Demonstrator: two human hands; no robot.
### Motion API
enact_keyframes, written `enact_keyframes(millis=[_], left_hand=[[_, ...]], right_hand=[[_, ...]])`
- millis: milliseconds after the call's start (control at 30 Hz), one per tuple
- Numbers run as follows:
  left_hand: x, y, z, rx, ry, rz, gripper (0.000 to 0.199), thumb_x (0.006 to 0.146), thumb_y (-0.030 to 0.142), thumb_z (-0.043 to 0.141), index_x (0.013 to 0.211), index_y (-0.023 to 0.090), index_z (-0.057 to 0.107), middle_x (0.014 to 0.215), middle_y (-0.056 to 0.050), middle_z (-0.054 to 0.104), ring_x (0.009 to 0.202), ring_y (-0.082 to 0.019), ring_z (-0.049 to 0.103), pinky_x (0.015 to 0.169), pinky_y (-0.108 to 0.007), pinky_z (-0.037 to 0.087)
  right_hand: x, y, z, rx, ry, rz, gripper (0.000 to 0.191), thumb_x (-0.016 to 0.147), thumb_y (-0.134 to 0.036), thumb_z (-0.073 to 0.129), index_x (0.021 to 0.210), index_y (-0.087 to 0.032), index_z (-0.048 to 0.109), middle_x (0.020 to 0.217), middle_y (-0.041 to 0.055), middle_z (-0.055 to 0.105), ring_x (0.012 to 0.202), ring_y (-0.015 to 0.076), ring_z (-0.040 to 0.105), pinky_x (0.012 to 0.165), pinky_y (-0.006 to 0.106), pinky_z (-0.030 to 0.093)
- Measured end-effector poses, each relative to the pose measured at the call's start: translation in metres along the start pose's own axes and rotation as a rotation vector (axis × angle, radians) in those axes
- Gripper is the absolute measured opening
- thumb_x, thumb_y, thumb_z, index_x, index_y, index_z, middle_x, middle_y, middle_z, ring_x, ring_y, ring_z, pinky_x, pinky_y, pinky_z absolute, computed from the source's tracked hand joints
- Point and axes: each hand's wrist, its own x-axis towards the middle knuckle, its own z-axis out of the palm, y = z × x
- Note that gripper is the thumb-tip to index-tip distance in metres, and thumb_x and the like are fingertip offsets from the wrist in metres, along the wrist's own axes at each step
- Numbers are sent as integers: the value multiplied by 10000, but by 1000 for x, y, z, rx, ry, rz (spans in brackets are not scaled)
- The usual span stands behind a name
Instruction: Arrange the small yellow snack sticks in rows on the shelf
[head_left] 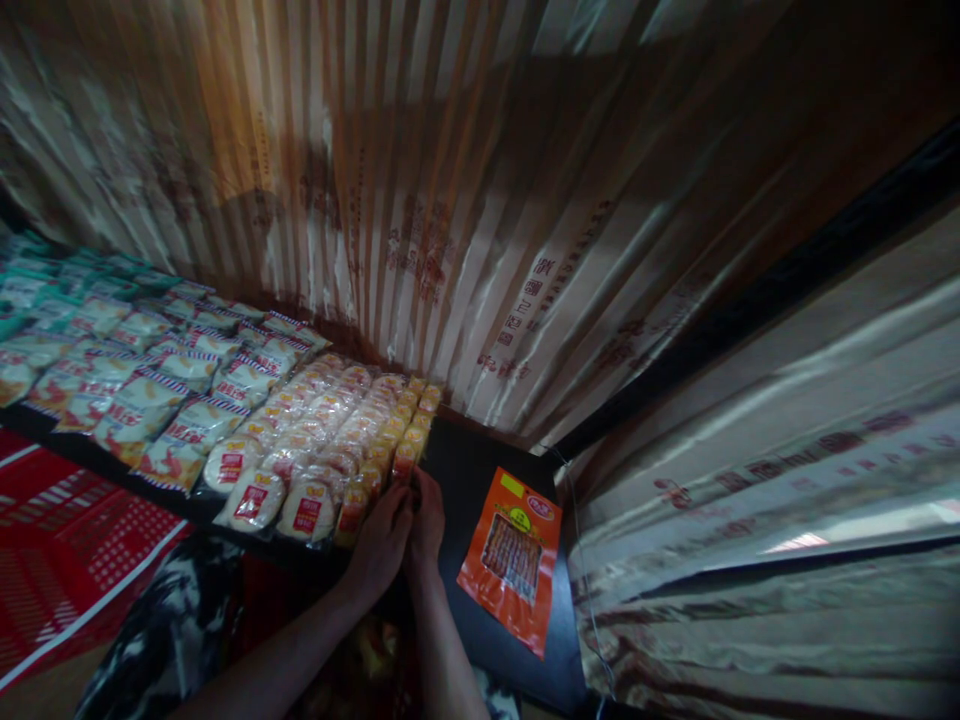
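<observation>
My left hand [384, 535] and my right hand [426, 515] are close together at the front of the black table [465, 450]. Both have curled fingers, and whatever they hold, if anything, is hidden behind them. Just beyond the fingertips is a yellow packet [407, 452] at the right end of a row of small yellow packets. To the left of my hands, round pale snacks in clear wrappers with red labels [307, 510] lie in several rows. Right of my right hand, an orange bag [514, 560] with a clear window lies flat on the table.
Larger white and blue snack bags [187, 440] fill the table further left, with green bags [45, 300] at the far end. A red basket [67, 560] stands at the lower left. Striped plastic sheeting [450, 200] hangs behind the table, and a dark pole [750, 300] slants across the right.
</observation>
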Motion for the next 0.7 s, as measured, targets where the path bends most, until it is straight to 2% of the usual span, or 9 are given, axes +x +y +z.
enact_keyframes(millis=[267,433,533,700], left_hand=[[-2,6,-4,-34,-44,6,362,787,310,460,1096,177,594,1275,-103,561,1214,-205,485,1062,-367,328],[-2,6,-2,-14,-26,7,353,785,299,441,1083,189,598,1272,-97,566,1197,-205,502,1051,-369,343],[-3,6,-1,-5,-3,7,354,783,294,437,1072,173,601,1283,-113,554,1210,-214,490,1060,-380,330],[-6,10,-3,-5,-31,16,364,787,290,435,1091,156,583,1248,-127,575,1175,-213,518,1043,-382,352]], right_hand=[[-2,-1,-3,59,-6,3,362,766,-199,442,1071,-192,637,1069,88,643,986,197,595,884,348,457],[-3,-1,-5,53,-19,-1,372,769,-209,438,1088,-195,630,1095,89,642,1013,195,591,913,355,446],[-5,0,-4,34,7,-11,391,770,-227,433,1113,-181,615,1131,104,625,1055,204,571,941,373,429],[-8,4,-4,41,3,-1,402,768,-239,426,1118,-161,607,1142,120,614,1057,213,568,943,393,431]])
